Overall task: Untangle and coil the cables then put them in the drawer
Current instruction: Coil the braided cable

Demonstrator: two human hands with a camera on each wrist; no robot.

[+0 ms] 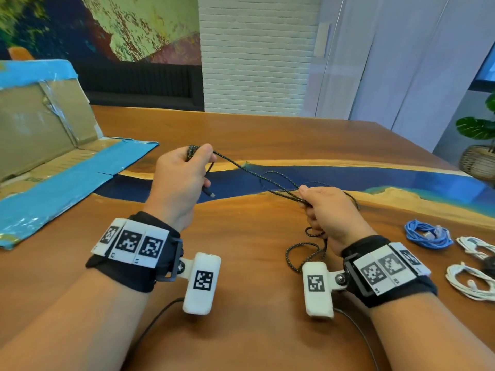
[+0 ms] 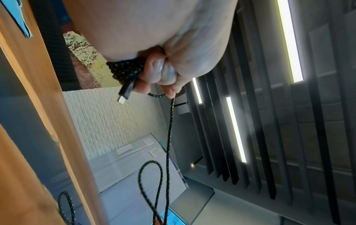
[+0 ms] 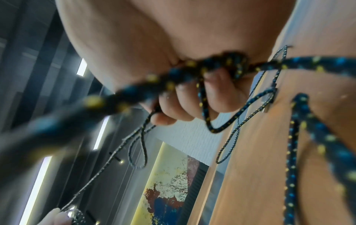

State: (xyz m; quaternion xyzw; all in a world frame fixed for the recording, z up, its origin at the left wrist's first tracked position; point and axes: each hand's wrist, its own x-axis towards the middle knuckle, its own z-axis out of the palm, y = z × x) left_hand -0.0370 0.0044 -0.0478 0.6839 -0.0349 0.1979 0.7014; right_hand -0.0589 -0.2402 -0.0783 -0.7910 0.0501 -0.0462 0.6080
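A black braided cable point(image 1: 257, 175) with yellow and blue flecks stretches between both hands above the wooden table point(image 1: 241, 236). My left hand point(image 1: 184, 170) grips a bunch of its loops, thumb on top, and the plug end point(image 1: 209, 192) sticks out below the fingers. In the left wrist view the curled fingers point(image 2: 154, 73) hold the coil point(image 2: 125, 70) and the plug point(image 2: 125, 91). My right hand point(image 1: 326, 207) grips several strands; a loose loop point(image 1: 302, 253) hangs under it to the table. In the right wrist view the fingers point(image 3: 183, 97) curl round the cable point(image 3: 204, 109).
A flattened cardboard box point(image 1: 48, 145) with blue tape lies at the left. At the right edge lie a coiled blue cable point(image 1: 426, 234) and two white cable bundles point(image 1: 471, 279). A potted plant point(image 1: 479, 145) stands beyond the table's right corner.
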